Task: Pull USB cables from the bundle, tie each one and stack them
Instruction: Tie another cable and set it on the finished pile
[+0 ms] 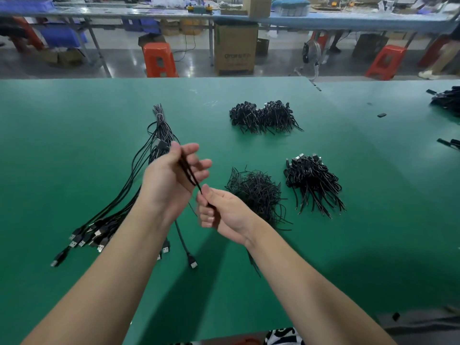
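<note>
Above the green table [74, 150], both hands are working one cable [189, 174] into a folded hank. The left hand [171, 175] is gripping the folded strands, thumb and fingers curled round them; the right hand [224, 212] is pinching the lower end just below. The bundle [139, 170] is lying beneath the left hand, plugs fanning toward the near edge. This is likely the tying step. Next, the right hand probably needs a tie from the loose heap [256, 192], to wrap it round the hank, then set that on the stack [312, 180].
</note>
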`<state>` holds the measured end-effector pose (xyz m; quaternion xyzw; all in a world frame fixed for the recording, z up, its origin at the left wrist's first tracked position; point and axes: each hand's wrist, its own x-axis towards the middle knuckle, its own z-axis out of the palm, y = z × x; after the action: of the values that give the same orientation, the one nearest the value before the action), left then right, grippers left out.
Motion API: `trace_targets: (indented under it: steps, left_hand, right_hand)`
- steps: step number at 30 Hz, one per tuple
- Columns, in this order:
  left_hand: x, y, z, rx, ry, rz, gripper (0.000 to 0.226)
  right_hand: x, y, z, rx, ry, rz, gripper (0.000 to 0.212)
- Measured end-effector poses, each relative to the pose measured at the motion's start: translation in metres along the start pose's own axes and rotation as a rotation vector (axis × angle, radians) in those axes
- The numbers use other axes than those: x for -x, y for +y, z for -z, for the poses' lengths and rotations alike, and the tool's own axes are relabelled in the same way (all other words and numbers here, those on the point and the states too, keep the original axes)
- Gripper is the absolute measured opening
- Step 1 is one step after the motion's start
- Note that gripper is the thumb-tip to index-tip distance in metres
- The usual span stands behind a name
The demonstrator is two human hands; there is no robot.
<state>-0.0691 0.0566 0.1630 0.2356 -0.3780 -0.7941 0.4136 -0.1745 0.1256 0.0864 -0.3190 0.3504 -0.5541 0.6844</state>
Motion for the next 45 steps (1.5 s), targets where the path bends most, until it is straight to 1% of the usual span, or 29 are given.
trace_targets:
  steps: [2, 3, 4, 5, 6, 8, 9, 11, 13, 14, 15, 16, 18, 20, 22, 24, 25, 27, 28, 29, 32, 34, 36, 38, 40, 41, 42, 43, 45]
  left_hand:
    - [-0.002, 0.015, 0.005, 0.14, -0.076, 0.084, 0.036]
    - [-0.002, 0.023, 0.01, 0.124, -0.164, 0.136, 0.036]
    - [0.0, 0.03, 0.015, 0.034, -0.271, 0.193, 0.039]
    - [0.002, 0.034, 0.02, -0.133, -0.383, 0.25, 0.042]
    - [0.005, 0.036, 0.025, -0.362, -0.491, 0.306, 0.044]
    - [0.01, 0.035, 0.031, -0.841, -0.635, 0.442, 0.048]
    - [0.011, 0.031, 0.032, -1.023, -0.64, 0.509, 0.048]
    - [0.009, 0.021, 0.031, -1.342, -0.528, 0.555, 0.042]
    - [0.005, 0.006, 0.029, -1.649, -0.319, 0.454, 0.04]
    - [0.002, -0.001, 0.031, -1.667, -0.208, 0.369, 0.04]
    - [0.001, -0.008, 0.033, -1.577, -0.12, 0.291, 0.04]
    - [0.0, -0.013, 0.034, -1.462, -0.071, 0.23, 0.039]
    - [0.001, -0.019, 0.033, -1.25, -0.04, 0.142, 0.037]
    - [0.001, -0.029, 0.029, -0.907, 0.039, 0.058, 0.036]
    - [-0.002, -0.033, 0.021, -0.464, 0.13, -0.019, 0.039]
    - [-0.006, -0.024, 0.016, -0.098, 0.144, -0.016, 0.043]
    - [-0.006, -0.018, 0.015, 0.019, 0.125, 0.023, 0.042]
    - [-0.005, -0.006, 0.018, 0.099, -0.003, 0.144, 0.04]
    - [-0.003, -0.001, 0.021, 0.045, -0.099, 0.202, 0.04]
    - [-0.001, 0.004, 0.026, -0.075, -0.201, 0.243, 0.039]
    - [0.003, 0.018, 0.04, -0.592, -0.502, 0.356, 0.04]
    - [0.006, 0.027, 0.046, -0.904, -0.612, 0.463, 0.044]
    - [0.008, 0.027, 0.047, -1.173, -0.594, 0.55, 0.04]
    - [0.01, 0.021, 0.043, -1.407, -0.504, 0.558, 0.036]
    - [0.009, 0.013, 0.04, -1.572, -0.416, 0.466, 0.035]
    - [0.009, 0.009, 0.039, -1.597, -0.363, 0.384, 0.035]
    - [0.009, 0.006, 0.04, -1.561, -0.304, 0.296, 0.033]
    - [0.009, 0.003, 0.041, -1.466, -0.254, 0.23, 0.032]
    - [0.009, -0.002, 0.041, -1.177, -0.21, 0.173, 0.028]
  right_hand:
    - [0.001, 0.007, 0.007, -0.012, -0.009, -0.034, 0.037]
    - [0.003, 0.01, 0.011, -0.038, -0.003, -0.045, 0.036]
    - [0.004, 0.012, 0.015, -0.079, 0.008, -0.051, 0.036]
    - [0.005, 0.012, 0.018, -0.117, 0.017, -0.055, 0.036]
    - [0.006, 0.012, 0.02, -0.131, 0.028, -0.056, 0.037]
    - [0.007, 0.008, 0.021, -0.08, 0.055, -0.055, 0.039]
    - [0.007, 0.005, 0.02, -0.053, 0.061, -0.054, 0.039]
    - [0.005, 0.0, 0.019, -0.027, 0.064, -0.048, 0.037]
    - [0.004, -0.003, 0.018, -0.005, 0.082, -0.039, 0.036]
    - [0.004, -0.004, 0.019, -0.004, 0.093, -0.031, 0.036]
    - [0.004, -0.004, 0.018, -0.02, 0.1, -0.022, 0.037]
    - [0.004, -0.003, 0.018, -0.049, 0.104, -0.012, 0.037]
    - [0.004, -0.001, 0.017, -0.101, 0.104, 0.002, 0.035]
    - [0.004, 0.003, 0.015, -0.114, 0.084, -0.005, 0.034]
    - [0.005, 0.01, 0.012, -0.11, 0.06, -0.02, 0.035]
    - [0.005, 0.016, 0.01, -0.117, 0.051, -0.026, 0.036]
    - [0.006, 0.018, 0.009, -0.132, 0.048, -0.028, 0.036]
    - [0.006, 0.019, 0.009, -0.184, 0.037, -0.029, 0.034]
    - [0.006, 0.018, 0.009, -0.199, 0.031, -0.034, 0.034]
    - [0.006, 0.016, 0.009, -0.199, 0.029, -0.041, 0.033]
    - [0.007, 0.011, 0.011, -0.118, 0.052, -0.067, 0.034]
    - [0.008, 0.007, 0.013, -0.077, 0.09, -0.076, 0.035]
    - [0.009, 0.001, 0.014, -0.049, 0.107, -0.074, 0.036]
    - [0.009, -0.002, 0.011, -0.009, 0.102, -0.063, 0.036]
    - [0.009, -0.003, 0.006, -0.011, 0.105, -0.04, 0.036]
    - [0.008, -0.004, 0.003, -0.024, 0.114, -0.026, 0.036]
    - [0.008, -0.004, 0.001, -0.037, 0.125, -0.014, 0.036]
    - [0.007, -0.005, -0.001, -0.049, 0.13, -0.005, 0.036]
    - [0.007, -0.005, -0.002, -0.068, 0.117, 0.004, 0.036]
